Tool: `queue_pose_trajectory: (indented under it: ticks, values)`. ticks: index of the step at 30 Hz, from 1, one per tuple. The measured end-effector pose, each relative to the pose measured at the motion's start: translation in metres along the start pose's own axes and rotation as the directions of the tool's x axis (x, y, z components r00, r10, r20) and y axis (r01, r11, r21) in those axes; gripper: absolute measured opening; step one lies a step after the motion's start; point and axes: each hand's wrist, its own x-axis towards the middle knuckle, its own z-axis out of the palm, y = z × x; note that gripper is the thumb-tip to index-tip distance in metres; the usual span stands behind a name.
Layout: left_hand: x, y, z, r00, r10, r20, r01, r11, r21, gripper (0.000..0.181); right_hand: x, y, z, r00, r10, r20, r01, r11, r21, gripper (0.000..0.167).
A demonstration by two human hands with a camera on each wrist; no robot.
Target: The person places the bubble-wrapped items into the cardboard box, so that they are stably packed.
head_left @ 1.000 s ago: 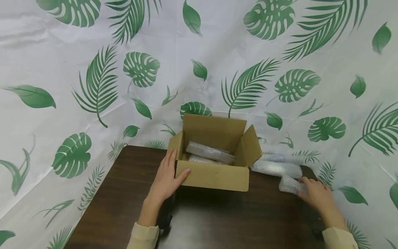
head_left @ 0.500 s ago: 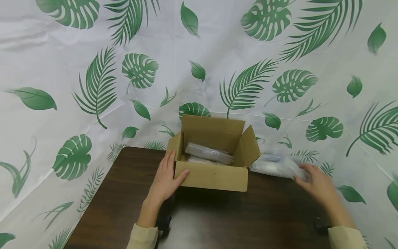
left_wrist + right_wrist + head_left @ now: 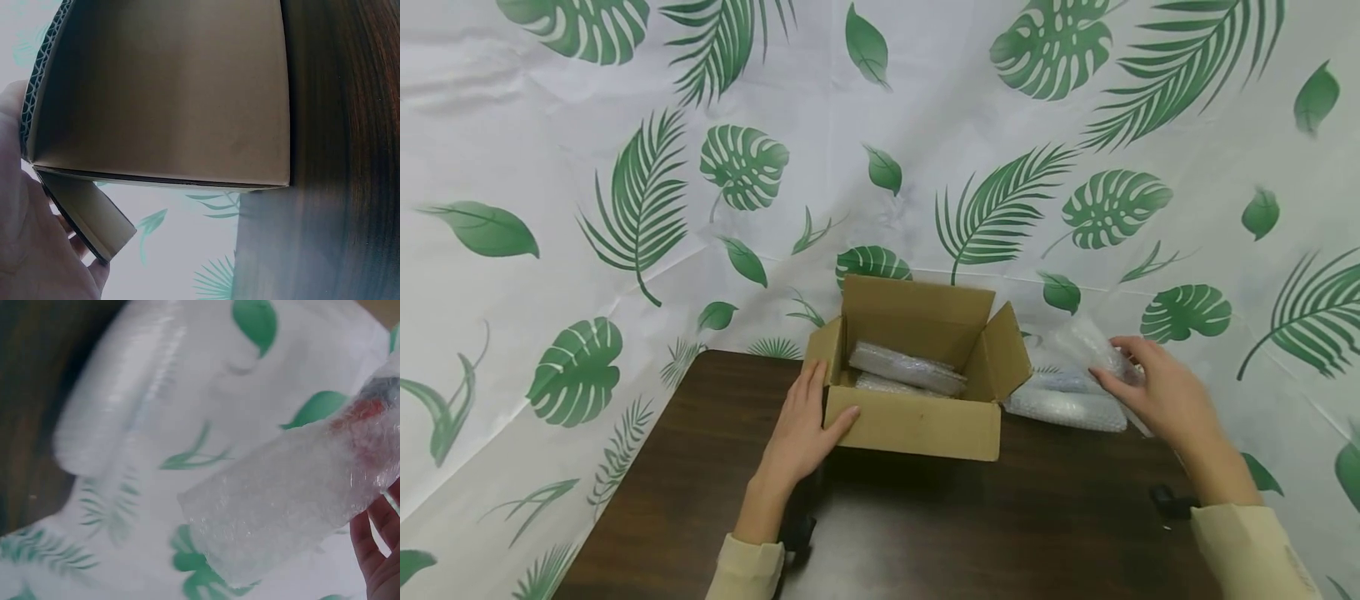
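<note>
An open cardboard box (image 3: 917, 427) stands near the table's back edge. My left hand (image 3: 797, 433) holds its front left corner, thumb on the front panel and fingers along the left flap; the left wrist view shows fingers behind that flap (image 3: 94, 219). Two bubble-wrapped packages (image 3: 910, 367) lie inside. My right hand (image 3: 1165, 396) grips a bubble-wrapped bundle (image 3: 1084, 346), raised and tilted, to the right of the box. In the right wrist view, red and dark patches show through the bundle's wrap (image 3: 269, 494); what is inside cannot be told.
More bubble-wrapped rolls (image 3: 1067, 408) lie on the dark wooden table (image 3: 985, 525) right of the box, against the back. A white cloth with green leaves (image 3: 887, 108) hangs behind. The box's right flap (image 3: 1006, 354) leans outward.
My right hand has picked up the bubble-wrapped bundle from the table's right side and raised it up and back over the other rolls. The left hand stays on the box.
</note>
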Motion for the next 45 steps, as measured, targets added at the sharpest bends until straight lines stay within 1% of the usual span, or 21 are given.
queue_pose_trajectory:
  ticks: [3, 6, 8, 11, 14, 18, 23, 26, 29, 32, 35, 38, 41, 45]
  values:
    - [0.000, 0.000, -0.001, 1.000, 0.008, -0.007, -0.008, 1.000, -0.005, 0.103, 0.012, -0.014, -0.009, 1.000, -0.013, -0.022, 0.014, 1.000, 0.007, 0.060]
    - [0.000, 0.000, -0.001, 1.000, 0.014, -0.016, -0.014, 1.000, -0.008, 0.103, 0.023, -0.029, -0.016, 0.999, -0.019, -0.027, 0.020, 0.999, 0.033, 0.062]
    - [0.000, 0.000, 0.000, 1.000, 0.017, -0.017, -0.018, 1.000, -0.010, 0.103, 0.031, -0.038, -0.019, 0.998, -0.043, -0.035, 0.044, 0.998, 0.037, 0.062]
    - [-0.001, -0.001, 0.001, 1.000, 0.011, -0.008, -0.011, 1.000, -0.013, 0.103, 0.042, -0.050, -0.020, 0.993, -0.100, -0.067, 0.100, 0.995, 0.003, 0.059]
    - [-0.001, 0.000, 0.000, 1.000, 0.010, -0.006, -0.010, 1.000, -0.018, 0.103, 0.053, -0.062, -0.025, 0.985, -0.142, -0.103, 0.139, 0.990, -0.032, 0.057]
    - [-0.001, 0.002, -0.003, 1.000, 0.012, -0.005, -0.012, 1.000, -0.014, 0.104, 0.067, -0.082, -0.032, 0.972, -0.195, -0.131, 0.191, 0.981, -0.038, 0.056]
    - [-0.001, 0.002, -0.002, 1.000, 0.009, -0.006, -0.009, 1.000, -0.012, 0.104, 0.084, -0.117, -0.037, 0.950, -0.281, -0.138, 0.276, 0.960, -0.056, 0.055]
    - [-0.001, 0.001, -0.002, 1.000, 0.004, -0.004, -0.005, 1.000, -0.008, 0.104, 0.095, -0.139, -0.036, 0.936, -0.332, -0.117, 0.324, 0.942, -0.082, 0.053]
    - [-0.001, 0.001, -0.004, 1.000, 0.005, 0.002, -0.005, 1.000, -0.005, 0.105, 0.106, -0.159, -0.032, 0.925, -0.372, -0.076, 0.361, 0.924, -0.125, 0.052]
    - [-0.001, 0.002, -0.003, 1.000, 0.011, -0.002, -0.011, 1.000, -0.009, 0.105, 0.114, -0.178, -0.027, 0.926, -0.377, 0.010, 0.373, 0.912, -0.167, 0.053]
    - [-0.001, 0.003, -0.004, 1.000, 0.008, -0.005, -0.008, 1.000, -0.006, 0.105, 0.119, -0.197, -0.020, 0.928, -0.357, 0.104, 0.370, 0.911, -0.182, 0.054]
    - [0.000, 0.004, -0.004, 1.000, 0.012, -0.004, -0.012, 1.000, -0.010, 0.105, 0.121, -0.214, -0.011, 0.923, -0.331, 0.197, 0.363, 0.920, -0.151, 0.052]
    - [0.001, 0.004, -0.004, 1.000, 0.018, 0.000, -0.018, 1.000, -0.014, 0.106, 0.121, -0.226, 0.003, 0.906, -0.311, 0.288, 0.355, 0.928, -0.115, 0.053]
    - [0.000, 0.003, -0.005, 1.000, 0.013, -0.004, -0.013, 1.000, 0.001, 0.106, 0.118, -0.238, 0.029, 0.874, -0.290, 0.389, 0.340, 0.938, -0.066, 0.054]
